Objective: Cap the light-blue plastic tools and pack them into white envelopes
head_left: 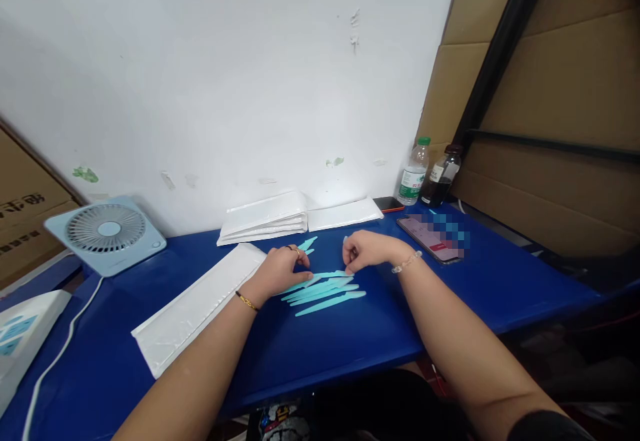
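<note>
Left hand (pixel 286 269) and right hand (pixel 367 251) curl at turquoise sticks (pixel 323 287), grip unclear; a white packet (pixel 200 304) lies beside the left forearm, a fan (pixel 109 229) farther out.

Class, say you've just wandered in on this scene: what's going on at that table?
A person is handling slim turquoise strip-like pieces at a blue table. The left hand is over the left ends of the upper pieces, and the right hand has its fingertips at their right ends; whether either grips one is unclear. The lower pieces lie roughly side by side. A long, glossy white packet lies beside the left forearm.
</note>
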`<state>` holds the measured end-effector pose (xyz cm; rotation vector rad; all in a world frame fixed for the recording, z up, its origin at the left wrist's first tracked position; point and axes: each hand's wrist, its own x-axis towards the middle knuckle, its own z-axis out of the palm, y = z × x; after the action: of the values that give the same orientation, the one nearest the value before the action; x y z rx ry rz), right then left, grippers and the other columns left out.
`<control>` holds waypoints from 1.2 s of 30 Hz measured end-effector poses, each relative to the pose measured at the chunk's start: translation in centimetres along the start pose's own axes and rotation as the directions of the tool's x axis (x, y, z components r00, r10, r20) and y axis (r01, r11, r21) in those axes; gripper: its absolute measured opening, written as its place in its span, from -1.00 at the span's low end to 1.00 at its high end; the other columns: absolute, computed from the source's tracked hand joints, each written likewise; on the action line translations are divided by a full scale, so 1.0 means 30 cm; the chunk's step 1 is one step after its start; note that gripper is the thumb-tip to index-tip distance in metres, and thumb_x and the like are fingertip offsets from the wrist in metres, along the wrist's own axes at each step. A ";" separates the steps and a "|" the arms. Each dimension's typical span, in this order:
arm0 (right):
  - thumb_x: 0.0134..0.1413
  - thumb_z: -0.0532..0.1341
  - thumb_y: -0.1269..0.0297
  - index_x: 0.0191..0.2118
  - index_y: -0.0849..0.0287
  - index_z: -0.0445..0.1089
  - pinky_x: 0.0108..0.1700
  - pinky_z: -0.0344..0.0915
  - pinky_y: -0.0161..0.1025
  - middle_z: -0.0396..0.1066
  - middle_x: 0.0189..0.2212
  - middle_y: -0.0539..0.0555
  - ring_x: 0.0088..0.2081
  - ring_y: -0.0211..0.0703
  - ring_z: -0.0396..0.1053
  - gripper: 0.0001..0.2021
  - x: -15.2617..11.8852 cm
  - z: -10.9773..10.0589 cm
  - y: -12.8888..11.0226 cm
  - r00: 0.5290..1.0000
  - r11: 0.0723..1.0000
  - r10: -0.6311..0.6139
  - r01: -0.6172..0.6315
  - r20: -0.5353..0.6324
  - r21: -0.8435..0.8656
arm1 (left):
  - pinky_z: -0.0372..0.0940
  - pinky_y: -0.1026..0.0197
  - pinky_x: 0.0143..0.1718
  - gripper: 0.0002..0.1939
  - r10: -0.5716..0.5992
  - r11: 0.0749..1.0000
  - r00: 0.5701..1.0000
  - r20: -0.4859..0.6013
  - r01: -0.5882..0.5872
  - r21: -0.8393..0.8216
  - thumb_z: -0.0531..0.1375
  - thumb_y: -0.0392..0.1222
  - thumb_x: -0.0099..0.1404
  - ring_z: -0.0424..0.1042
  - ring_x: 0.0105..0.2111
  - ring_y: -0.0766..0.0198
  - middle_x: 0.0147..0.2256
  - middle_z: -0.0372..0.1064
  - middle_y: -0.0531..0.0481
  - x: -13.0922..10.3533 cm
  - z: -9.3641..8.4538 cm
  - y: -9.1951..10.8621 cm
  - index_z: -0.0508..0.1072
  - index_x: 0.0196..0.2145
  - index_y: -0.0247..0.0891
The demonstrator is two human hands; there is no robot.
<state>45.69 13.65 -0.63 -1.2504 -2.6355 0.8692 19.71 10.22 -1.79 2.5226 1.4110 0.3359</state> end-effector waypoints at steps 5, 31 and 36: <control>-0.16 0.33 0.20 -0.45 0.23 0.47 -0.50 0.09 -0.38 0.41 -0.55 -0.01 -0.53 -0.30 0.27 -0.81 0.020 0.029 -0.050 0.997 0.996 0.002 0.005 0.072 -0.094 | 0.14 0.28 -0.40 -0.76 -0.004 0.999 0.993 0.120 0.009 -0.038 0.15 0.03 0.16 0.37 -0.39 0.27 -0.42 0.43 0.06 0.003 0.011 0.008 0.46 -0.42 -0.18; -0.01 0.26 0.26 -0.35 0.20 0.43 -0.47 0.09 -0.39 0.37 -0.45 -0.02 -0.46 -0.33 0.24 -0.88 0.072 0.134 -0.120 0.968 0.969 -0.245 0.244 -0.057 -0.036 | 0.10 0.30 -0.54 -0.73 -0.028 0.988 0.946 0.323 0.075 -0.135 0.16 0.05 0.11 0.30 -0.51 0.31 -0.49 0.39 0.06 -0.026 -0.042 -0.045 0.46 -0.42 -0.21; 0.09 0.19 0.27 -0.35 0.22 0.43 -0.42 0.07 -0.37 0.38 -0.41 0.03 -0.42 -0.29 0.24 -0.87 0.081 0.130 -0.109 0.947 0.954 -0.289 0.271 -0.144 -0.128 | 0.13 0.29 -0.46 -0.73 0.032 0.996 0.987 0.155 -0.020 -0.081 0.03 -0.04 0.24 0.32 -0.46 0.30 -0.43 0.41 0.02 -0.025 -0.056 -0.016 0.45 -0.41 -0.22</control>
<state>40.63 12.05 -2.49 -0.8887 -2.6673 0.5632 18.42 9.99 -0.43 2.4465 1.2813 0.1902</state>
